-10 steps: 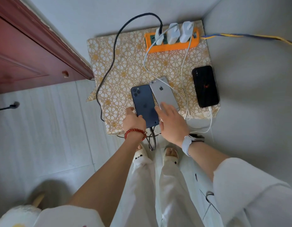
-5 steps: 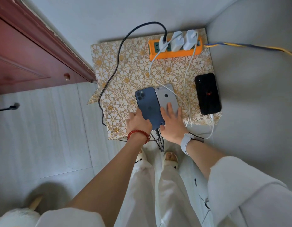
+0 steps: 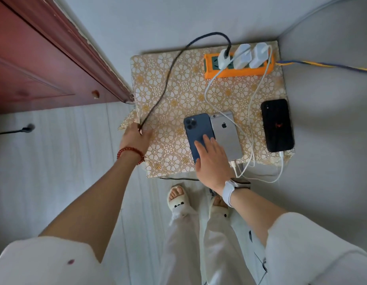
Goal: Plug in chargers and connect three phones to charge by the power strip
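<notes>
On a floral-patterned worktop [image 3: 168,95] beside a red wooden door [image 3: 34,64], three phones lie by an orange power strip [image 3: 238,67] carrying three white chargers [image 3: 243,56]. The right hand [image 3: 213,159] rests flat, fingers straight, on the blue phone [image 3: 198,134]; the left hand [image 3: 135,137] pinches the black cable [image 3: 168,79]. A tug there could drag that phone off the edge. The silver phone [image 3: 227,134] and black phone [image 3: 277,125] lie face down, white leads attached.

Just one head-worn wide-angle cam here, looking steeply down from standing height. The patterned worktop [image 3: 178,95] sits upper middle of the frame, feet at bottom centre, edges bending from the wide lens.
</notes>
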The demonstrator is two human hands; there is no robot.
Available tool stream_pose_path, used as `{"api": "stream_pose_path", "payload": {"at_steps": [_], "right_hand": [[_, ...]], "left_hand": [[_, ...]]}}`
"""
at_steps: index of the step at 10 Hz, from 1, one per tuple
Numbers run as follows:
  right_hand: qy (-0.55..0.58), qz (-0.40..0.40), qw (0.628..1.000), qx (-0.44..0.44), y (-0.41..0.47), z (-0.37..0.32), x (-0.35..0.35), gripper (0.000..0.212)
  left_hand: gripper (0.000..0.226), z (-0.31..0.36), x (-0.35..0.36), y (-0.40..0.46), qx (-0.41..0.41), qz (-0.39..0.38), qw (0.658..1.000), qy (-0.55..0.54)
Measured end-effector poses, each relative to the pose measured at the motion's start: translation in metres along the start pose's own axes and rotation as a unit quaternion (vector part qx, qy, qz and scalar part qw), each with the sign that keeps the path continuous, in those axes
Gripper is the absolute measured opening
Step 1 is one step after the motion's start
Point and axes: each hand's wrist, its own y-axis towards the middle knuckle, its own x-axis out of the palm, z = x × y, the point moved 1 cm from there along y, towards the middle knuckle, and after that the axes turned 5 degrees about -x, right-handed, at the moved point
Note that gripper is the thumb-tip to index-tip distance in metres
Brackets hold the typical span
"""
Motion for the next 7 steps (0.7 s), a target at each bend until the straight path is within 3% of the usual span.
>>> {"api": "stream_pose_path", "payload": {"at_steps": [1,2,3,4,5,6,7], "right_hand": [[0.002,-0.014,1.0,-0.002,-0.001,0.002,-0.002,0.053],[0.027,-0.02,0.999,0.006,-0.008,0.004,-0.008,0.05],[0.053,-0.026,0.998,0.015,-0.024,0.005,-0.014,0.046],[0.082,-0.029,0.996,0.035,-0.038,0.01,-0.02,0.045],[0.098,-0.022,0.993,0.058,-0.048,0.021,-0.025,0.044],[0.109,-0.009,0.992,0.058,-0.052,0.032,-0.036,0.041],[0.125,-0.011,0.991,0.056,-0.054,0.039,-0.055,0.034]], "left_hand": [[0.028,-0.006,-0.013,-0.016,0.014,0.066,0.992,0.103],[0.026,-0.006,-0.023,-0.045,0.017,-0.035,0.993,0.11],[0.019,0.008,-0.028,-0.085,-0.076,-0.273,0.951,-0.126],[0.016,0.032,-0.017,-0.103,-0.114,-0.365,0.891,-0.243],[0.025,0.054,0.007,-0.101,-0.036,-0.22,0.966,-0.132],[0.058,0.066,0.023,-0.106,0.011,-0.183,0.981,0.063],[0.069,0.073,0.024,-0.118,0.046,-0.155,0.977,0.137]]}}
